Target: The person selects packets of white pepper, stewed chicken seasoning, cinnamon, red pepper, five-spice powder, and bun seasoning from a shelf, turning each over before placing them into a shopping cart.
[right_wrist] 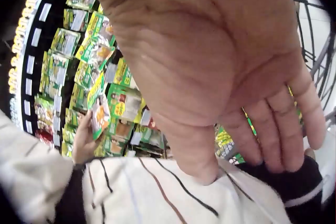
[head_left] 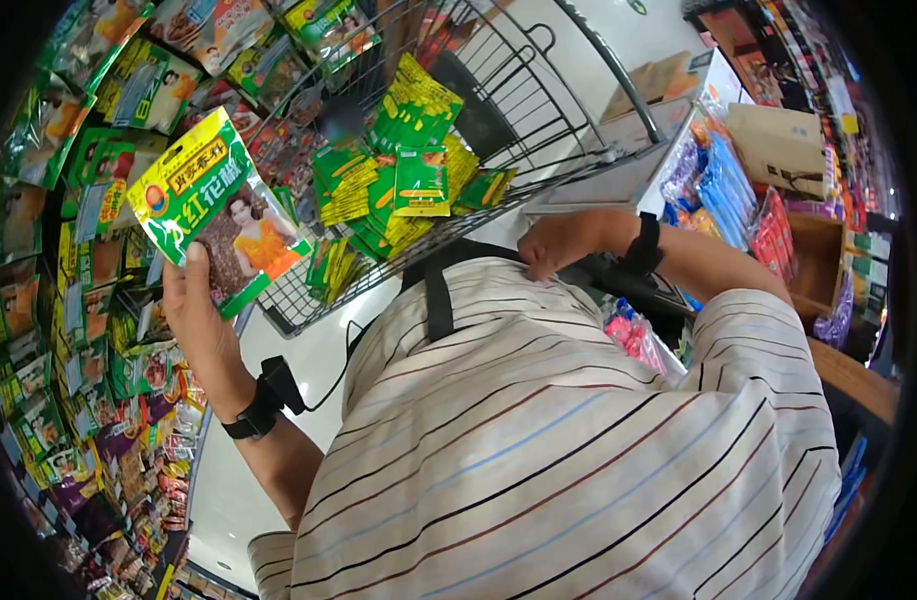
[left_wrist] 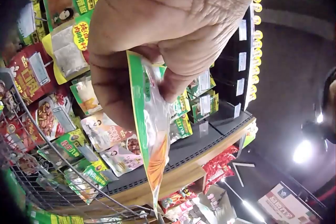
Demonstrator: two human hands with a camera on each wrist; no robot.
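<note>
My left hand [head_left: 200, 320] pinches a green and yellow packet [head_left: 240, 235] by its lower left edge, the thumb on its printed front; the front shows dark spice and a figure in orange. Seen edge-on in the left wrist view, the packet [left_wrist: 148, 124] lies between thumb and fingers of the hand [left_wrist: 168, 24]. My right hand [head_left: 568, 240] is at the front of the striped shirt and holds no object; its fingers [right_wrist: 283, 124] look relaxed in the right wrist view. Green and yellow packets [head_left: 421, 180] are piled in the wire cart [head_left: 523, 85].
Hanging packets fill the shelf rack [head_left: 108, 290] on the left. The cart stands in front of the body, its handle [head_left: 618, 75] at the upper right. Bins of colourful packages [head_left: 723, 185] and a cardboard box [head_left: 776, 148] are on the right.
</note>
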